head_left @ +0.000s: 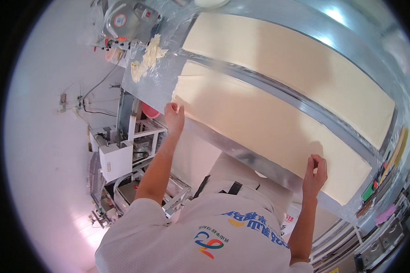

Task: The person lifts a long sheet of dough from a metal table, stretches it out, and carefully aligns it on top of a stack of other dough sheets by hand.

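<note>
A long flat dough sheet [259,118], pale cream and smooth, lies along the near side of the metal table. Beside its near left corner is my left hand [174,119], with thumb and fingers curled together in a pinch. Over the near edge toward the right end, my right hand [316,175] is bent closed, casting a shadow on the dough. What either hand pinches, if anything, I cannot make out. Beyond a narrow metal gap, a second dough sheet [296,63] runs parallel to the first.
Dough scraps [149,59] lie in a heap on the table's left part, near a grey machine [127,22]. Several long tools, with a green-handled one [368,192] among them, line the right end. A white box-like machine [116,160] stands below on the left.
</note>
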A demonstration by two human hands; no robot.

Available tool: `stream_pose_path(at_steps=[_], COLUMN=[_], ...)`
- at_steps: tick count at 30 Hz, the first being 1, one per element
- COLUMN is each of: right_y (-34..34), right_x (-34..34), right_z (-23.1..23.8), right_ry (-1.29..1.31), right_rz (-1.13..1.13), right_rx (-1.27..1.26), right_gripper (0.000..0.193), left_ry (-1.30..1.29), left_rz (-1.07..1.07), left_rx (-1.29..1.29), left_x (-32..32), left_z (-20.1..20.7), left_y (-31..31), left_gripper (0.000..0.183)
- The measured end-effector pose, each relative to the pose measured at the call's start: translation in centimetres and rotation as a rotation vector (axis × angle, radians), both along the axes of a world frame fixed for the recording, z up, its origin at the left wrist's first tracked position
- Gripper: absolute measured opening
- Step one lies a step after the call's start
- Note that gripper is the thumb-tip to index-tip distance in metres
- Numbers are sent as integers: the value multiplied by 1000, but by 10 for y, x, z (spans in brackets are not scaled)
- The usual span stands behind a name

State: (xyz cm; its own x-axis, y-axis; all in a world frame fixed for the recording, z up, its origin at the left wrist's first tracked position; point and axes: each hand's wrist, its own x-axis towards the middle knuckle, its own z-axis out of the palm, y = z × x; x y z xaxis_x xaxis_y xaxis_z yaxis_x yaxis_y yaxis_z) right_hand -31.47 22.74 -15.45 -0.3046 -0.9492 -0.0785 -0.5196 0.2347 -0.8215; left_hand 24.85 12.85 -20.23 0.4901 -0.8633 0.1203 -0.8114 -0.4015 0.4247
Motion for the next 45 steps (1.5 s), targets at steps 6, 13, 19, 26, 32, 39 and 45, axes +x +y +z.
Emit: stream_pose_path(at_steps=[6,13,19,26,32,39,45], right_y=[-64,-201,-259,-269,-209,-152,-149], right_x=[175,364,448,478,440,389,358], right_z=[12,22,-19,-36,25,101,189], right_ry=[-42,-62,189,369,50,-37,-232], right_rz=[119,500,678,793,953,918,794], right_rx=[79,-38,-234,-87,37,94,17], right_gripper=[8,13,26,31,28,27,37], left_ry=[152,670,582,694,390,951,1423], left_rz=[-106,126,94,43,-433,-893,-1021], left_rx=[-19,122,40,103,-25,572,841], left_x=[68,93,97,105,97,98,66], left_z=[-30,-20,-29,-5,49,78,159], left_y=[-62,-75,-75,-83,-88,-31,-66], left_gripper=[44,28,19,27,37,36,40])
